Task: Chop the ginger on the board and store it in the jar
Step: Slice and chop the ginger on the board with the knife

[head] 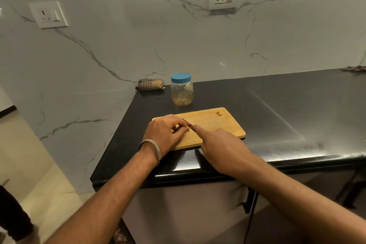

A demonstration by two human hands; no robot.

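A wooden cutting board point(212, 123) lies on the black counter. My left hand point(165, 132) rests on the board's left end, and its curled fingers pin a small piece of ginger point(187, 128). My right hand point(219, 147) grips a knife whose handle is hidden in the hand; the index finger lies along the blade point(187, 122), which meets the ginger. A few ginger scraps point(218, 113) sit near the board's far right corner. Behind the board stands a clear plastic jar point(182, 92) with its blue lid on.
A folded checked cloth point(151, 84) lies against the wall behind the jar, and another cloth point(354, 68) sits at the far right. The black counter point(287, 109) stretches to the right of the board. Its left edge drops off just beside my left hand.
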